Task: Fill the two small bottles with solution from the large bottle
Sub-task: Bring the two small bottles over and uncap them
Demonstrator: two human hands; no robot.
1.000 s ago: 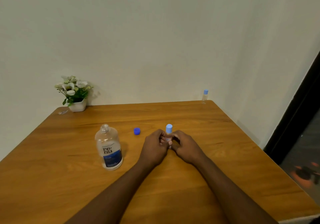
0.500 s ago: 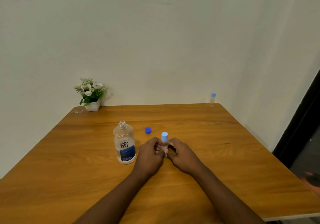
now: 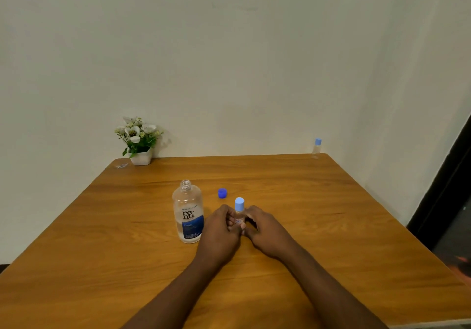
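Note:
A small clear bottle (image 3: 239,211) with a light blue cap stands upright on the wooden table (image 3: 102,252), held from both sides. My left hand (image 3: 221,229) and my right hand (image 3: 265,229) both wrap its lower body. The large clear bottle (image 3: 188,212) with a blue label stands uncapped just left of my left hand. Its dark blue cap (image 3: 222,193) lies on the table behind the hands. A second small bottle (image 3: 316,148) with a light blue cap stands at the far right corner.
A white pot of white flowers (image 3: 139,141) sits at the table's far left corner against the wall, with a small clear scrap (image 3: 121,165) beside it. A dark doorway edge (image 3: 448,188) runs down the right side.
The camera view has shifted, so everything sits further right and lower in the frame. My hands stay on the small bottle in the same grip.

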